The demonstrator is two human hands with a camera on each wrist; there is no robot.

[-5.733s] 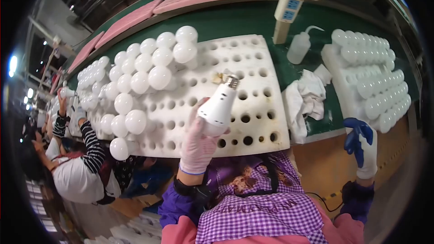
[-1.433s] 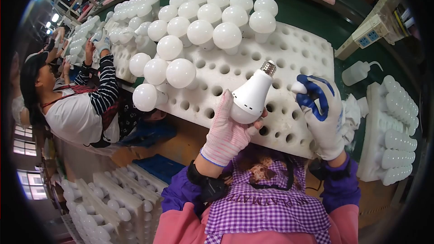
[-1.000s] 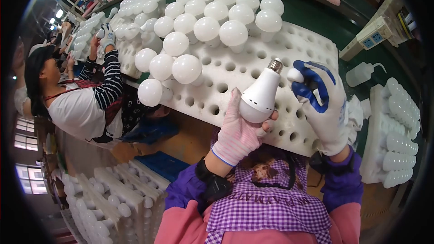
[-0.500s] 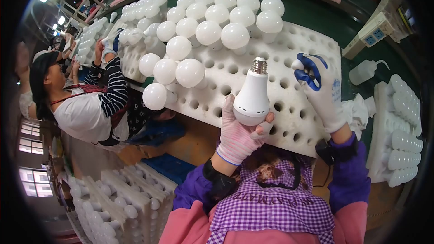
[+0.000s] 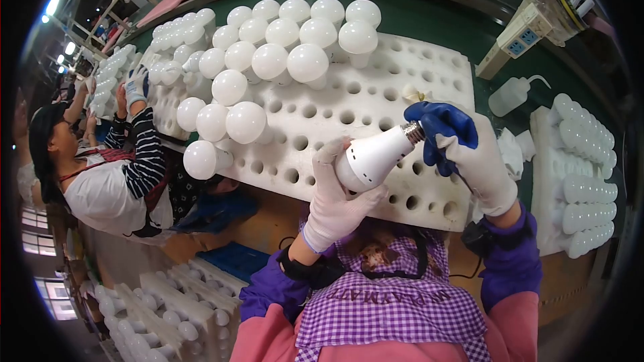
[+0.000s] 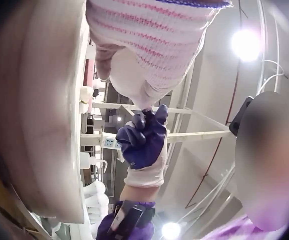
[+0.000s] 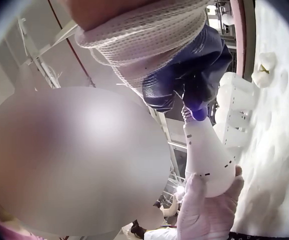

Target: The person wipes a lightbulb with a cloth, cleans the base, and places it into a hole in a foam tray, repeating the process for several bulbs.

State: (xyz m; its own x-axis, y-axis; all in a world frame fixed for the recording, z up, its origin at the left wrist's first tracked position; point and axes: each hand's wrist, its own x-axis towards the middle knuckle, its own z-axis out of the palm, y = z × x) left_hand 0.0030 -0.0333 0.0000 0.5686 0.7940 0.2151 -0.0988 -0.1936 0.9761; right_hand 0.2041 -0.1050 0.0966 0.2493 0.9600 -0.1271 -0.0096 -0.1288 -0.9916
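A white light bulb (image 5: pixel 372 157) with a metal screw base hangs tilted over a white foam board (image 5: pixel 446 184). My left hand (image 5: pixel 339 204), in a pink-striped knit glove, holds it round the dome. My right hand (image 5: pixel 469 157), in a white glove with blue-coated fingers, pinches the screw base. The right wrist view shows the bulb (image 7: pixel 207 150) base-up, curled blue fingers (image 7: pixel 197 100) at its threads. From the left wrist, the left glove (image 6: pixel 154 45) covers most of the bulb. A small crumpled off-white piece (image 5: pixel 412 97) lies on the board just behind the right hand.
Several bulbs (image 5: pixel 268 60) stand dome-up in the board's left side. To the right are a squeeze bottle (image 5: pixel 508 97), a white cloth (image 5: pixel 511 151) and another bulb-filled foam board (image 5: pixel 542 181). A person (image 5: pixel 107 174) works at left, near stacked bulb trays (image 5: pixel 168 315).
My right hand, earlier apart with a small white piece at its fingertips, has come left onto the screw base; that piece no longer shows there. The bulb has tipped rightward in my left hand.
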